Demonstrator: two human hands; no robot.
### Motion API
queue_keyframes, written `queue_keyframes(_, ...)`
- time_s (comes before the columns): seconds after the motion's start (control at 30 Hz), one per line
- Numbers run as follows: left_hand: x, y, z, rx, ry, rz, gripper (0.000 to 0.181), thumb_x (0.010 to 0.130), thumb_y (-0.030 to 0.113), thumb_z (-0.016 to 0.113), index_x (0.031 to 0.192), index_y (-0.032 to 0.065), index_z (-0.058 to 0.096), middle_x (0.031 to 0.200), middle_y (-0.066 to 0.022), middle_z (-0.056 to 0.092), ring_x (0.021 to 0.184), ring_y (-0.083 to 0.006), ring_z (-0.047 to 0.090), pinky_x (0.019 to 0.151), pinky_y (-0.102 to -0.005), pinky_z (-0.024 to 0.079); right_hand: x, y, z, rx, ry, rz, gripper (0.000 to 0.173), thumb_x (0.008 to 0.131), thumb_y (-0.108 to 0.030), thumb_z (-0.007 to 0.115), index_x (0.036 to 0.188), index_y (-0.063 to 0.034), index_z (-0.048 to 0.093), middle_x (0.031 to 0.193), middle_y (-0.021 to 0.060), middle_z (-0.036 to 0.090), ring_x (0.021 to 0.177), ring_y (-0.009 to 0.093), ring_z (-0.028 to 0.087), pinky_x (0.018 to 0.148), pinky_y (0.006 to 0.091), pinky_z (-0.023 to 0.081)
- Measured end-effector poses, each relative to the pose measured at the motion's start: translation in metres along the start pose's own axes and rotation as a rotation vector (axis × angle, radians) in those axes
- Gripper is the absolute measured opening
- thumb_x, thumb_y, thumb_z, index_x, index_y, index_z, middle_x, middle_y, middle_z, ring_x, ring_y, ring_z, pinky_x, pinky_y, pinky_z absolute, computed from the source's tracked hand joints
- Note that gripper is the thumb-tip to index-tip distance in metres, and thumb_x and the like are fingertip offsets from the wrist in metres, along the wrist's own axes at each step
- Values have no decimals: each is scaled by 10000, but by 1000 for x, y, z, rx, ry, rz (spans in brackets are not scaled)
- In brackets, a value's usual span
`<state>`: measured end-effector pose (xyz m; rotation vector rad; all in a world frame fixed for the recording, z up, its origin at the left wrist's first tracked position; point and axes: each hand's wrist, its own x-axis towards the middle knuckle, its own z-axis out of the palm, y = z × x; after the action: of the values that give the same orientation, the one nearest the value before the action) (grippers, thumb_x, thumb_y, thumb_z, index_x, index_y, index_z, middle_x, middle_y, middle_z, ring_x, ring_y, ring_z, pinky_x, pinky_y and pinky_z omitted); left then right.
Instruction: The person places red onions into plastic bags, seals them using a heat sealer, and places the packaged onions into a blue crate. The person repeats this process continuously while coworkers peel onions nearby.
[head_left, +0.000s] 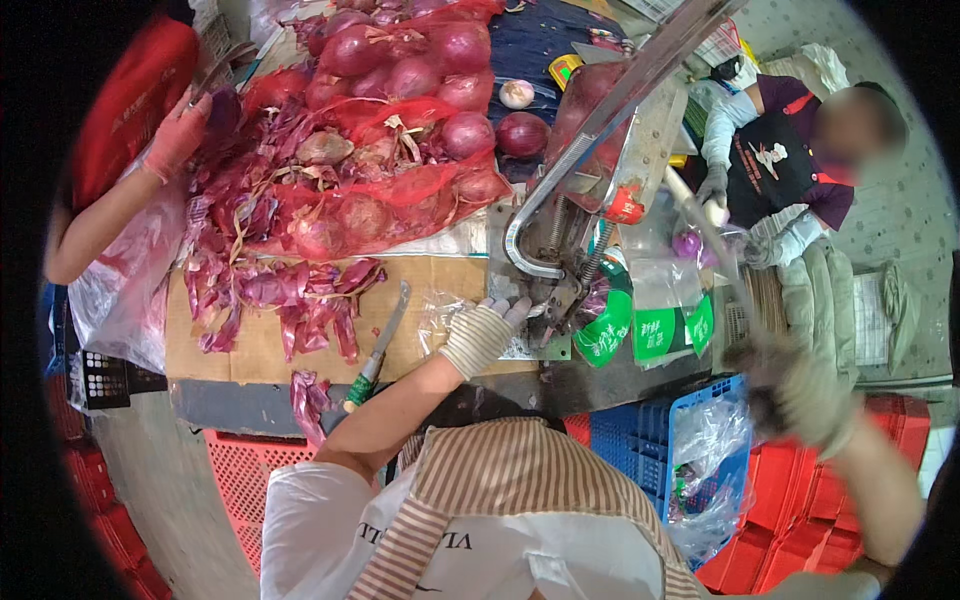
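Observation:
My left hand, in a pale glove, lies at the base of a metal bag-clipping press with springs and a long curved lever; whether its fingers pinch anything cannot be made out. Beside the press, on the right, lie a green-printed clear bag with purple contents and further green-printed bags. My gloved right hand is blurred at the right, near a dark blurred thing; its hold on it is unclear. Left of my left hand, a knife with a green-wrapped handle rests on the cardboard.
Red net sacks of red onions and loose onion skins cover the left. A co-worker's gloved hand is at far left; another co-worker stands at upper right. A blue crate and red crates stand below.

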<state>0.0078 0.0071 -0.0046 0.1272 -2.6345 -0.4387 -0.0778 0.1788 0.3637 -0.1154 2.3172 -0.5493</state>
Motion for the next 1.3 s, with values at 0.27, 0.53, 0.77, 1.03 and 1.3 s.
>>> queue_keyframes(0.27,-1,4,-6,-13,-50,-33,309,804,161,487,1105,93,511,844,-70,583,719,-222,574,535,-344,478,180,144,196,252,151,-453,279,811,-273,568,654,-43,568,536,45,506,429,127,392,399,287,320)
queue_keyframes(0.53,5,6,-19,-58,-132,-100,257,788,168,522,1031,84,519,775,-97,553,685,-252,563,557,-370,465,195,131,213,540,192,-436,307,817,-291,582,615,-80,488,515,10,473,418,94,392,385,262,310)
queue_keyframes(0.77,4,1,-7,-26,-107,-69,250,796,161,533,1031,80,518,847,-168,577,707,-338,578,596,-445,458,155,118,168,632,-278,-265,219,833,-252,526,750,-50,531,574,37,525,440,130,475,378,261,367)
queue_keyframes(1.03,-4,1,-6,5,-142,-109,252,805,168,509,1022,41,502,817,-184,568,703,-352,570,591,-457,436,60,51,26,938,-637,-452,401,763,-222,611,1083,-27,467,669,73,542,525,166,537,444,257,429)
queue_keyframes(1.3,-4,4,-4,25,-158,-143,267,826,209,505,1039,48,499,848,-184,571,744,-353,571,615,-453,445,60,-11,-50,610,-62,-1175,471,837,-393,542,1172,-67,480,965,112,595,826,174,590,694,283,487)
